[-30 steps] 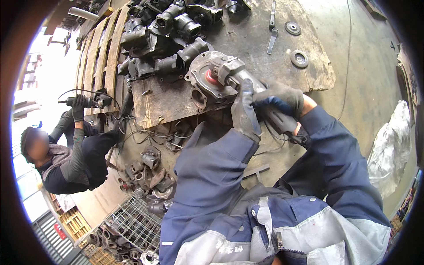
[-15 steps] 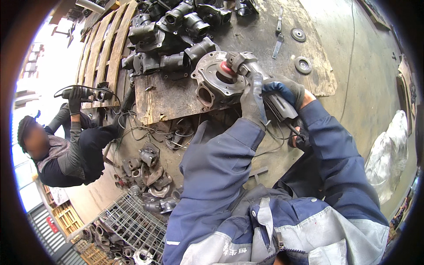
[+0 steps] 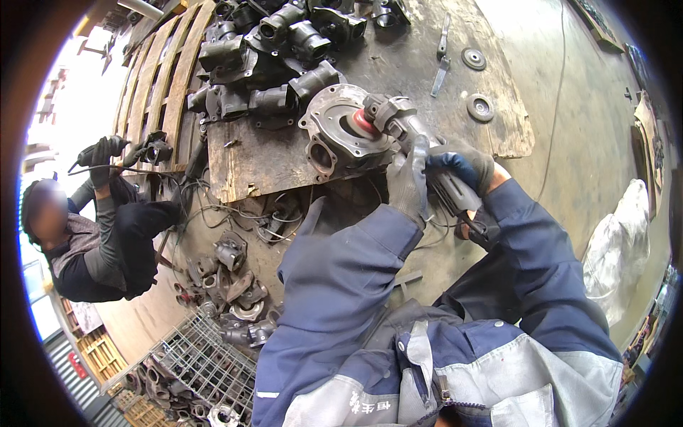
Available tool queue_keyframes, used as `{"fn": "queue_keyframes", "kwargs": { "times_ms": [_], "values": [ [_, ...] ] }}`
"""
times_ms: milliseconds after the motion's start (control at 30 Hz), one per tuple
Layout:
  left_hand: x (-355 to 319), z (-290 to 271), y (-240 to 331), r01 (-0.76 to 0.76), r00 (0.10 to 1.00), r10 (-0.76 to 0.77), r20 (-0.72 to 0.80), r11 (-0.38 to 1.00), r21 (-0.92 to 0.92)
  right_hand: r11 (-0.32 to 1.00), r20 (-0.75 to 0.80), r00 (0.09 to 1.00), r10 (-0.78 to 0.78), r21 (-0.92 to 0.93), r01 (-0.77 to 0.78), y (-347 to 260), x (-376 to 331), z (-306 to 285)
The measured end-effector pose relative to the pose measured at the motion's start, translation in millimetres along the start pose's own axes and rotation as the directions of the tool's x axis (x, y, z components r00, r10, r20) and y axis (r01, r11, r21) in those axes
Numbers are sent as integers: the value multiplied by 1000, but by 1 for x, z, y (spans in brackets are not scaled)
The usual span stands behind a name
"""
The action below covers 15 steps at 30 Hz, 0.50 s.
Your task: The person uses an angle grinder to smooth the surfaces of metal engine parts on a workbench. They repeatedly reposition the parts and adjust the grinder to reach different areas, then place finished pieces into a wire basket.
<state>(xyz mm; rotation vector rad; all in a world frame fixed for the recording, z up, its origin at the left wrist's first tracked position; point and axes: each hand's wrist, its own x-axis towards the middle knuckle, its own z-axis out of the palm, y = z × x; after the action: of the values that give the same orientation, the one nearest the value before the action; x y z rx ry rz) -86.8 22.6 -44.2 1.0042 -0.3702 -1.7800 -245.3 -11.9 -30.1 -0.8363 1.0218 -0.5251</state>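
Observation:
My gloved left hand [image 3: 408, 181] is closed around the front of an angle grinder [image 3: 452, 191], just behind its head. My right hand [image 3: 469, 165], in a grey and blue glove, wraps the grinder's body farther back. The red disc [image 3: 363, 122] of the grinder lies at the large round opening of a grey metal housing [image 3: 331, 107]; whether it touches the rim I cannot tell. This housing rests near the front edge of a worn wooden board [image 3: 249, 174], with a smaller flanged opening facing toward me.
Dark cast housings [image 3: 274, 99] are heaped on the board's far left. A knife-like tool [image 3: 441, 60] and two discs [image 3: 480, 107] lie at its right. Cables [image 3: 213, 210] and castings [image 3: 231, 252] cover the floor near a wire cage [image 3: 203, 356]. A co-worker [image 3: 107, 228] crouches left holding a tool.
My view has shifted slightly, so the scene sits a little farther left. The grinder's disc stays at the housing's opening in both my hands. The co-worker's hands and tool have moved.

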Motion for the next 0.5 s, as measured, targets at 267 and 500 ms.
{"fn": "queue_keyframes", "kwargs": {
  "times_ms": [267,500],
  "values": [
    [-13,0,6,-7,1000,3,31,992,129,986,-73,997,19,166,-7,-13,-16,22],
    [-18,4,15,-19,1000,19,-3,998,-54,965,58,989,-136,-218,146,-29,-14,31]
  ]
}}
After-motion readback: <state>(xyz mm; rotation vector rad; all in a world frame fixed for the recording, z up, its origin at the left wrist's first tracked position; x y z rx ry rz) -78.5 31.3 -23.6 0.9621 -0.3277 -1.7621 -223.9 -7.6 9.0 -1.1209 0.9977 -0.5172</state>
